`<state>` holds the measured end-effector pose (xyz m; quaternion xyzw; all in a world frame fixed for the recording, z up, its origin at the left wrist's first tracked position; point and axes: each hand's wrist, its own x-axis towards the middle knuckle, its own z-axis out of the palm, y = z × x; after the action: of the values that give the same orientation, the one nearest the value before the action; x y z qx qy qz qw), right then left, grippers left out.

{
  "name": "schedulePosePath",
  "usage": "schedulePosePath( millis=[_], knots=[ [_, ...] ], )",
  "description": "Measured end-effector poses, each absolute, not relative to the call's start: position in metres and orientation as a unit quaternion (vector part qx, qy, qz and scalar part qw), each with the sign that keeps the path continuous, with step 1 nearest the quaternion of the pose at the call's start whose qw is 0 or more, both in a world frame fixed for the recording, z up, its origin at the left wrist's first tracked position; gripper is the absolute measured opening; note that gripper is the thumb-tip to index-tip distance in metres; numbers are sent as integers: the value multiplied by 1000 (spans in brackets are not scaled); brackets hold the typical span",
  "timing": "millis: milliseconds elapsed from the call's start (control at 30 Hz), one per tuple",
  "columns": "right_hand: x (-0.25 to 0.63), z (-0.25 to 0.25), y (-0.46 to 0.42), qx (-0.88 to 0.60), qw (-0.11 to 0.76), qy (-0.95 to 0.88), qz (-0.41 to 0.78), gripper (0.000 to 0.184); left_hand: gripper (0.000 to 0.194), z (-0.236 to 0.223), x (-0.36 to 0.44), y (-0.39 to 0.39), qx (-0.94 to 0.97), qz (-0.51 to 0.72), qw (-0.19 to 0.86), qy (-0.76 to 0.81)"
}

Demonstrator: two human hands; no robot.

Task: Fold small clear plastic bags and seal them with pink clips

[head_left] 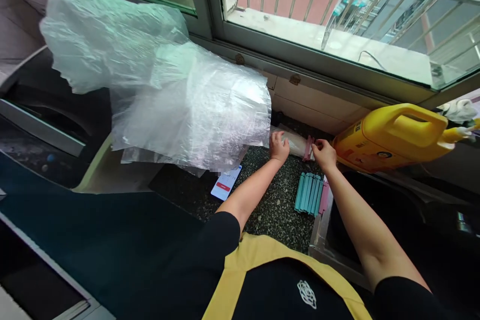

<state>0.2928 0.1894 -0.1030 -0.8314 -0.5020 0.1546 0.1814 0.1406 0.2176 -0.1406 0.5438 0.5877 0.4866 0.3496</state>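
A clear plastic bag (294, 143) lies on the speckled dark counter below the window, with a pink bag clip (308, 149) across it near its right end. My left hand (279, 147) is closed on the bag to the left of the clip, its fingers curled over the plastic. With thumb and fingers pinched together, my right hand (325, 155) is at the clip's right side; its exact contact is partly hidden. Below the hands, several teal bag clips (309, 194) lie side by side, with another pink clip (324, 198) at their right.
Large sheets of clear plastic (195, 105) spread over the left side. A phone (226, 183) lies at their lower edge. Right of my hands, a yellow jug (390, 137) with a pump lies by the dark sink (378, 210). The barred window (322, 45) runs behind the counter (277, 210).
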Motion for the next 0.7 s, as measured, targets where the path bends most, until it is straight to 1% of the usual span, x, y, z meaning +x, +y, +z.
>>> schedulePosePath(
  millis=[133, 233, 333, 400, 467, 567, 700],
  knots=[
    [277, -75, 194, -791, 272, -533, 132, 29, 11, -108, 134, 179, 587, 514, 354, 516],
    [255, -52, 198, -735, 359, -555, 155, 25, 6, -72, 109, 140, 632, 536, 364, 425],
    [223, -28, 202, -681, 424, -550, 233, 19, 8, -27, 58, 108, 661, 569, 362, 328],
    [199, -13, 202, -658, 432, -541, 296, 16, 9, 1, 14, 100, 665, 590, 338, 309],
    [176, -2, 202, -645, 420, -537, 346, 12, 9, 23, -34, 105, 663, 602, 298, 330],
    [146, 10, 203, -633, 390, -528, 411, 8, 13, 41, -104, 132, 611, 609, 235, 447],
    [120, 17, 207, -634, 359, -499, 469, 14, 17, 48, -173, 174, 583, 500, 178, 615]
  ],
)
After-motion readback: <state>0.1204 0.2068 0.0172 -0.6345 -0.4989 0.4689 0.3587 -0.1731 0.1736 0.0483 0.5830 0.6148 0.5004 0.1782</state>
